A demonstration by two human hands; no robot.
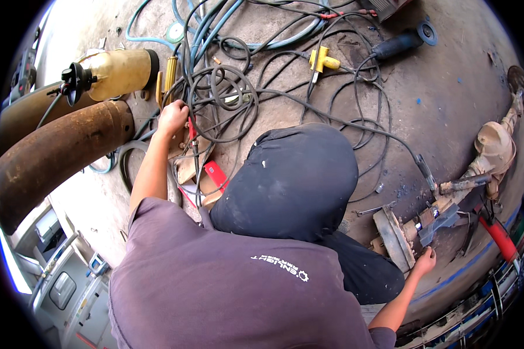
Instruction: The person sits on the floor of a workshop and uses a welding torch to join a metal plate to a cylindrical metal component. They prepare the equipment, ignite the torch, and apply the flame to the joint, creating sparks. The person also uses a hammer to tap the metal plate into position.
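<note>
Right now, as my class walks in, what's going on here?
A person is down low on a workshop floor, arms spread apart. The left hand is at the edge of a tangle of dark cables, near a red object; what it grips, if anything, is unclear. The right hand is beside a dirty, axle-like metal part, its hold also unclear. A dark angle grinder lies beyond the cables.

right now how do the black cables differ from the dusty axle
The black cables are thin and dark; the axle is thick and mostly tan-brown. The cables lie in loose, tangled loops; the axle is a rigid-looking length with a bulging middle. The cables bunch beside the left hand; the axle's near end is by the right hand. Both look long.
</note>
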